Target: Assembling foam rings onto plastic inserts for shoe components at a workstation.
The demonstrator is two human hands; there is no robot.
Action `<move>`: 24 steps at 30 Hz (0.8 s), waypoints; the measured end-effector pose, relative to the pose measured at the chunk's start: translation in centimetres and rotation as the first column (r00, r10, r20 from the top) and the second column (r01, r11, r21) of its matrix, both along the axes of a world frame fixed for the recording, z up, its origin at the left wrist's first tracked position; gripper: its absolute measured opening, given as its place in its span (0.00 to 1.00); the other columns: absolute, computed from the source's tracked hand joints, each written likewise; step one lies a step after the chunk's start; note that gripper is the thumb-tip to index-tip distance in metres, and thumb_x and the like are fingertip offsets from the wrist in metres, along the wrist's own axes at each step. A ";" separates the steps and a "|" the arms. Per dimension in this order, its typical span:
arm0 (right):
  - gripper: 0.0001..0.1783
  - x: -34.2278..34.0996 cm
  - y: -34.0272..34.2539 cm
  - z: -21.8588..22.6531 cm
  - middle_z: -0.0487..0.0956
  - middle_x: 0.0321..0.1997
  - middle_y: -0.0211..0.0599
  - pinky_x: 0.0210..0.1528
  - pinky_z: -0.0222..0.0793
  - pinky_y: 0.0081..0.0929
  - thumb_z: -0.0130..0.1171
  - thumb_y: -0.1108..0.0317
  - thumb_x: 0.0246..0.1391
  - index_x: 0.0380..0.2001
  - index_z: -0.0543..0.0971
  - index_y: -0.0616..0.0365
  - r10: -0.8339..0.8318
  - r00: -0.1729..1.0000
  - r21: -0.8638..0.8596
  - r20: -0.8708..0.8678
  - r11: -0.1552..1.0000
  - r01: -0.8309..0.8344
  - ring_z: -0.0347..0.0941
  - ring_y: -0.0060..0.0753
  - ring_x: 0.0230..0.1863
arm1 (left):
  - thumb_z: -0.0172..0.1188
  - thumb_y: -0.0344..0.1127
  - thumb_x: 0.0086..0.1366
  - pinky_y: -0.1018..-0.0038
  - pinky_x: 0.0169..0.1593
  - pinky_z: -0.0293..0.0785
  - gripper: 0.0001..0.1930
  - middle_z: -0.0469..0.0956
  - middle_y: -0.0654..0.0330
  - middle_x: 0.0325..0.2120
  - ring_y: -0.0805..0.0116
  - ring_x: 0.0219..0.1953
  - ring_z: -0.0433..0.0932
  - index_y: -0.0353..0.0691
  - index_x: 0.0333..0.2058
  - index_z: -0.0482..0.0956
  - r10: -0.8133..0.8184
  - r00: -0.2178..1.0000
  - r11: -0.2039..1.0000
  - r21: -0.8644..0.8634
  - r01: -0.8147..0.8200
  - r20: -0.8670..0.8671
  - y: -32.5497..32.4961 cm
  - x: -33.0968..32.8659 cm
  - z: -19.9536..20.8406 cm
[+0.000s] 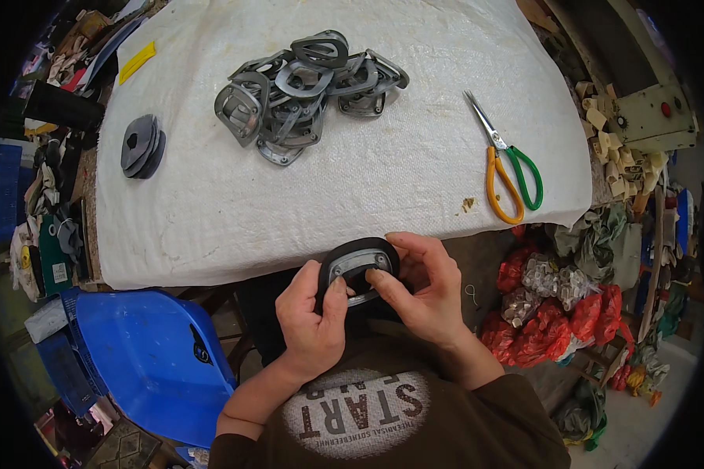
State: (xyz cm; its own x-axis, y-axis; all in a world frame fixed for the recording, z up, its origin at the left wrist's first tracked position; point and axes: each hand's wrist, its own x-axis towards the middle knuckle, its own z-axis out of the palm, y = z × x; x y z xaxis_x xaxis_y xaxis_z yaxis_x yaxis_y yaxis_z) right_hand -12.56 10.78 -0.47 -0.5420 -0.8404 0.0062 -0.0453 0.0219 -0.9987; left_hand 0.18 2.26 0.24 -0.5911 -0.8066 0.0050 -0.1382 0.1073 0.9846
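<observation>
Close to my body, at the table's front edge, both hands hold a rounded grey metal frame (358,260) with a black rubber-like rim round it. My left hand (311,319) grips its left side, the thumb on the metal face. My right hand (426,291) grips the right side, with the thumb pressed near the central opening and the fingers at the upper rim. On the table beyond lies a pile of similar grey metal frames (297,90). A short stack of dark, rounded flat rings (142,146) stands at the table's left.
Scissors (502,152) with one orange and one green handle lie at the right on the white woven sheet (352,176). A yellow strip (138,62) is at the far left. Below left sits a blue bin (145,352) holding a black ring. Red bags (536,332) fill the lower right.
</observation>
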 end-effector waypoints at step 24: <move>0.21 -12.0 2.5 0.0 0.69 0.46 0.48 0.52 0.58 0.38 0.53 0.77 0.42 0.45 0.70 0.63 -0.012 0.450 0.240 -0.893 0.832 0.499 0.63 0.49 0.48 | 0.51 0.29 0.62 0.82 0.24 0.61 0.08 0.71 0.62 0.19 0.80 0.20 0.65 0.31 0.28 0.74 0.076 0.996 0.995 0.062 -0.074 -0.037 -1.4 1.0 -0.6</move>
